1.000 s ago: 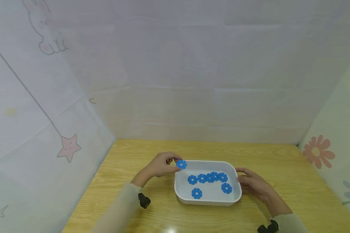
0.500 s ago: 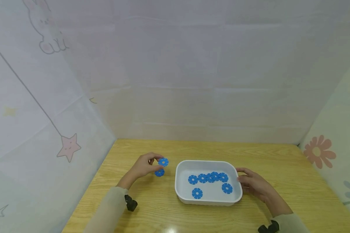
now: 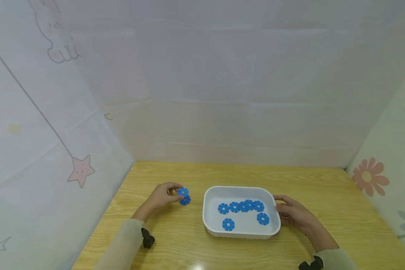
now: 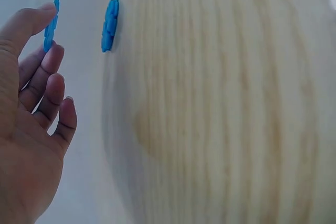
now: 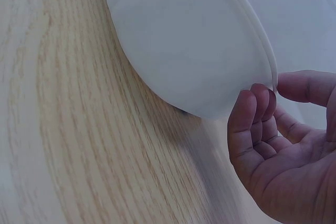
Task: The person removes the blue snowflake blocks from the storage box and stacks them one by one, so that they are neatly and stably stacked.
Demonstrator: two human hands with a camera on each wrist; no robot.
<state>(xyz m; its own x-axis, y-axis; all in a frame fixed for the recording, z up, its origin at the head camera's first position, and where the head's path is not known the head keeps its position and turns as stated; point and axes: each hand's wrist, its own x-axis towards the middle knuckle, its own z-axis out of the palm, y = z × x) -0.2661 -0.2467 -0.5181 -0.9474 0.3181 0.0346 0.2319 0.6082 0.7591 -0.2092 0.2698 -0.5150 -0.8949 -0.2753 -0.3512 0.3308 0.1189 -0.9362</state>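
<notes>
My left hand (image 3: 162, 195) pinches a blue notched plastic disc (image 3: 180, 192) between thumb and fingertips. In the left wrist view this disc (image 4: 51, 31) stands edge-on in the fingers, while a second blue disc (image 4: 109, 25) lies on the table beside it. From the head view the held disc partly overlaps that second disc (image 3: 185, 202). My right hand (image 3: 295, 215) holds the right end of a white rectangular tray (image 3: 241, 234). Its fingers (image 5: 244, 111) curl against the tray's outer wall (image 5: 173, 51), with the thumb at the rim. Several blue discs (image 3: 228, 227) lie inside.
Everything stands on a light wooden table (image 3: 175, 247). A pale printed cloth (image 3: 202, 93) rises behind the table and along both sides. The tray's left rim is a short way right of my left hand.
My left hand has carried its disc from the tray's left rim leftward, then lower, over the disc on the table. My right hand and the tray have stayed put.
</notes>
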